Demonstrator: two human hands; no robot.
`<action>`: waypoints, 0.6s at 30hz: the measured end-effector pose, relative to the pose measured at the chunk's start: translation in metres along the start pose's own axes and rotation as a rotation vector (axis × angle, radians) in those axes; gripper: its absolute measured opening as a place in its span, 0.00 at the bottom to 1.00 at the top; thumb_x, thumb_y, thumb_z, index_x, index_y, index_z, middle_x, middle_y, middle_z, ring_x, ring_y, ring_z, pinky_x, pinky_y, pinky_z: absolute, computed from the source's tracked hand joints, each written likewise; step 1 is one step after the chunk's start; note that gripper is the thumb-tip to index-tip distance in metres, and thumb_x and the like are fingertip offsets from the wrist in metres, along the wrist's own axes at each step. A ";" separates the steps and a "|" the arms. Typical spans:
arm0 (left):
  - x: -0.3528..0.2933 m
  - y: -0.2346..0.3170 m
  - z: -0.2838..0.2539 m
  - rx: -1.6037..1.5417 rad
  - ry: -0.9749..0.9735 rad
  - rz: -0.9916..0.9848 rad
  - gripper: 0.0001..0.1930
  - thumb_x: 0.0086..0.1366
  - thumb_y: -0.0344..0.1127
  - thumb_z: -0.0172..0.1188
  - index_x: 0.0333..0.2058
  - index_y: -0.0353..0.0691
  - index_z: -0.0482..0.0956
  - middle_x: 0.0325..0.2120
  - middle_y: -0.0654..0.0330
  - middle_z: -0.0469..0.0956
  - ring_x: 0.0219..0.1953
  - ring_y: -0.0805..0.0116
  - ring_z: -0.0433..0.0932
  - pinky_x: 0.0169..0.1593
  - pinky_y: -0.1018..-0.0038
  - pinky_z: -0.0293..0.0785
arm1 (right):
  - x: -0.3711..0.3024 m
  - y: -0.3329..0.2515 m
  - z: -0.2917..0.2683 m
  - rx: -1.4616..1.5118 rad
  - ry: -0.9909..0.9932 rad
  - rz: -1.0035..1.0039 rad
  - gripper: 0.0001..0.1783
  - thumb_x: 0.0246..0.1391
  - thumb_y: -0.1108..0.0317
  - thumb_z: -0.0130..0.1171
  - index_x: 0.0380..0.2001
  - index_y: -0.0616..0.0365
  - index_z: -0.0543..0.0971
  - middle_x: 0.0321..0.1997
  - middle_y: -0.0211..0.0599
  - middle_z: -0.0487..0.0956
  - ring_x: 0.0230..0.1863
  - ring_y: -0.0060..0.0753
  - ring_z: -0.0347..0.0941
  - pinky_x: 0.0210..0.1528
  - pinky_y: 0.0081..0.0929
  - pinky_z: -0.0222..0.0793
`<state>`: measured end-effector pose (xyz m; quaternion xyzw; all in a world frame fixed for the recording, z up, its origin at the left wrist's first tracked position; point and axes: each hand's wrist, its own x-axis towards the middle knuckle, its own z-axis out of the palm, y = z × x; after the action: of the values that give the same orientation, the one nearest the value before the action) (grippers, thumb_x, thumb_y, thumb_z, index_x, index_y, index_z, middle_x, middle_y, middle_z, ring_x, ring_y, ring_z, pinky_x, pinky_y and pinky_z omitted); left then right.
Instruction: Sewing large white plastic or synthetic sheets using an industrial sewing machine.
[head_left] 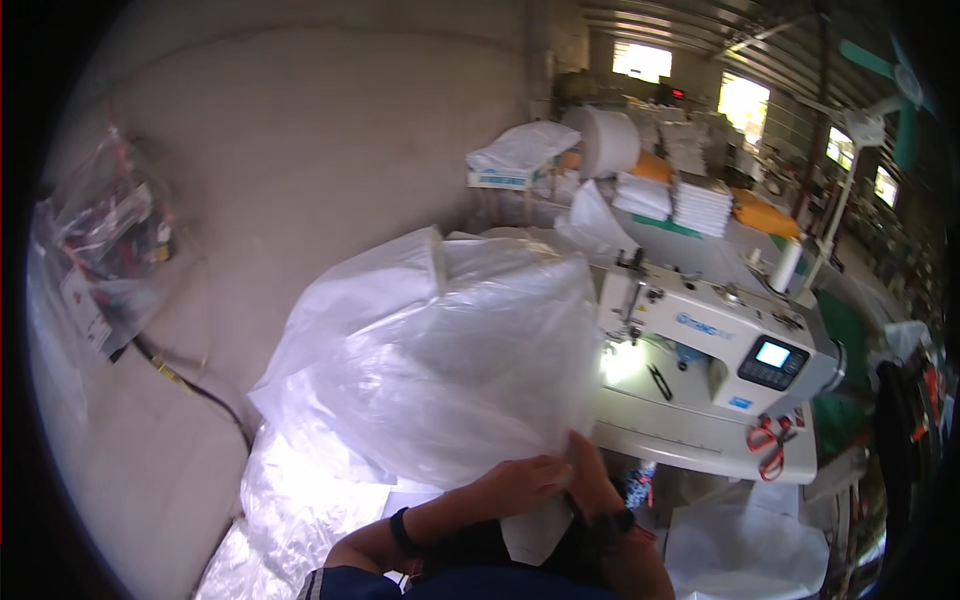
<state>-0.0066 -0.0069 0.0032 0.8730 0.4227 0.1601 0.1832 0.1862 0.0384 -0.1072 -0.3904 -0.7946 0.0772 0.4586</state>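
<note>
Both hands pinch bottom edge of clear plastic bag (440,350): left hand (525,480) and right hand (590,475) fingers closed on it, bag billowing above, sewing machine (720,350) just right.

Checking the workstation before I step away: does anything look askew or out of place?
Nothing is spilled or damaged. Only the red-handled scissors sit close to the front edge of the sewing machine base.

Big clear plastic bag (440,350) fills centre, puffed up, w/ more clear bags (290,500) under it. Small lit blue screen (772,354) on sewing machine's dark panel (right side). Clear bag of small bits (105,240) hangs far left.
</note>
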 end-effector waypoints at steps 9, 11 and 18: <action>-0.125 -0.237 -0.025 0.377 1.214 -0.912 0.32 0.52 0.44 0.69 0.51 0.31 0.68 0.46 0.42 0.72 0.49 0.43 0.69 0.52 0.55 0.66 | -0.089 0.004 -0.079 0.518 -0.193 0.690 0.12 0.52 0.68 0.56 0.37 0.66 0.78 0.43 0.44 0.78 0.45 0.32 0.76 0.47 0.31 0.73; -0.177 -0.307 0.008 -0.650 1.282 -0.878 0.45 0.53 0.58 0.65 0.57 0.26 0.62 0.54 0.41 0.68 0.58 0.48 0.65 0.59 0.58 0.63 | -0.110 0.024 -0.034 0.585 -0.429 1.180 0.15 0.54 0.64 0.54 0.38 0.66 0.77 0.42 0.43 0.78 0.42 0.32 0.76 0.46 0.31 0.73; -0.057 -0.298 0.000 -1.714 0.738 -0.535 0.39 0.59 0.66 0.53 0.53 0.33 0.68 0.50 0.50 0.73 0.53 0.60 0.72 0.54 0.67 0.68 | -0.081 -0.076 -0.074 1.159 -0.313 1.026 0.16 0.58 0.67 0.50 0.44 0.69 0.74 0.43 0.41 0.78 0.45 0.30 0.75 0.49 0.25 0.71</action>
<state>-0.2433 0.1192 -0.1396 0.2131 0.3780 0.6306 0.6434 0.2249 -0.0868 -0.0827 -0.3915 -0.4037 0.7349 0.3790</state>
